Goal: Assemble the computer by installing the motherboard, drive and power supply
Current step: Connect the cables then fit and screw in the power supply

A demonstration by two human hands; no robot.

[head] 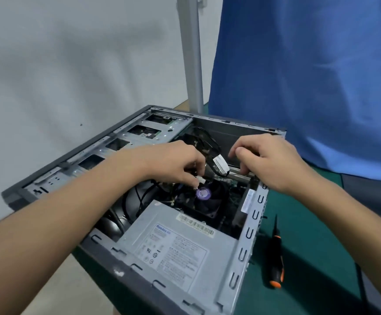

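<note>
Open grey steel computer case (251, 226), silver box-shaped power supply (176, 253) seated in its near corner, black round cooler fan (204, 196) mid-floor; my left hand (176, 162), the nearer, pinches the small white cable plug (200, 179) just above that fan, while my right hand (269, 162) curls its fingers down by the right wall, its hold something I cannot tell.

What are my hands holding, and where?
Left hand pinches a white cable connector by its body; right hand grips, apparently, a card by its top edge.

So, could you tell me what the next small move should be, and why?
Probably seat the white plug in its board socket: the left hand pinches it beside the fan, inside the case, with the power supply already in place.
</note>
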